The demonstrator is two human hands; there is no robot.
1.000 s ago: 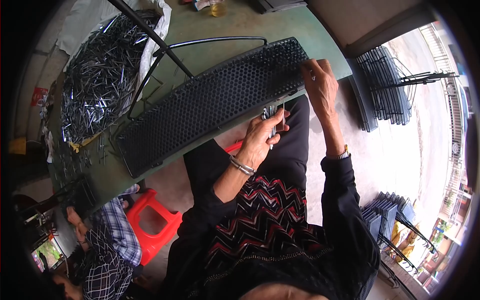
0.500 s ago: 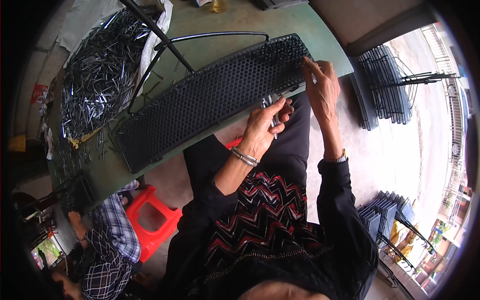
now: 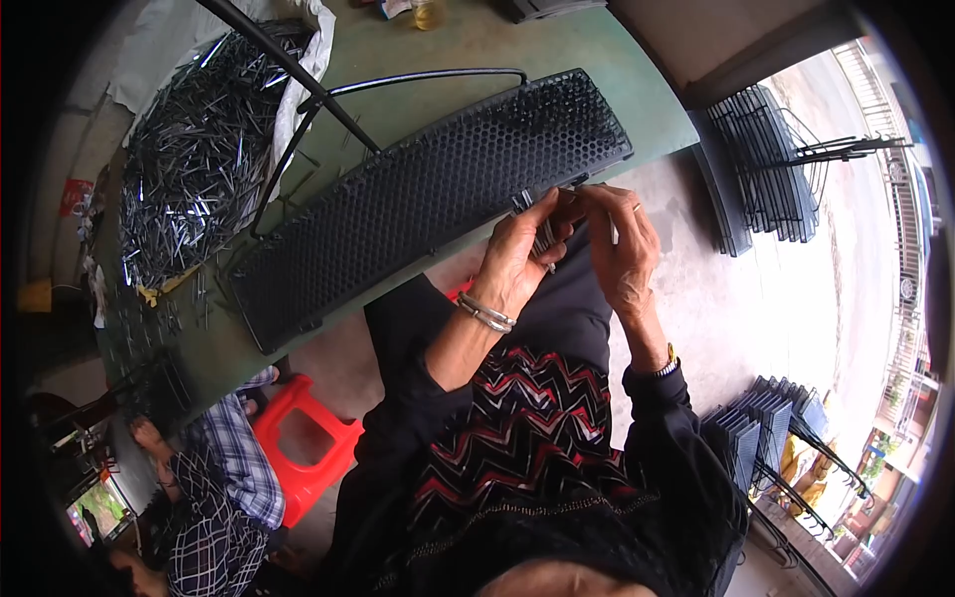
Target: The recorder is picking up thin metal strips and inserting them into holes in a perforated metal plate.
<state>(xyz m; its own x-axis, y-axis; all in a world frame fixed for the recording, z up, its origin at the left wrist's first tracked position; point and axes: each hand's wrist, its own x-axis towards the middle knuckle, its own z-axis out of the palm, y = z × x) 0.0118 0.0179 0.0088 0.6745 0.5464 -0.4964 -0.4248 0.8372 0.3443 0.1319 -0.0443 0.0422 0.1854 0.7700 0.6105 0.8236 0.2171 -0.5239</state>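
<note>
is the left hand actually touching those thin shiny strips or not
Touching. The head view shows the left hand closed around the thin shiny strips, their ends sticking out beyond its grip.

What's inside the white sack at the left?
The white sack holds a heap of thin, dark, shiny strips. Only the upper layer shows; whatever lies deeper is covered.

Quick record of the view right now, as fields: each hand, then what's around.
Left hand: holds thin pieces
Right hand: close by the left; grip unclear
Panel: black, perforated, on green table
Pile: dark thin pieces, in white sack, upper left
Stool: red, lower left
Co-worker: checked clothes, lower left
Racks: black, stacked, right
</note>
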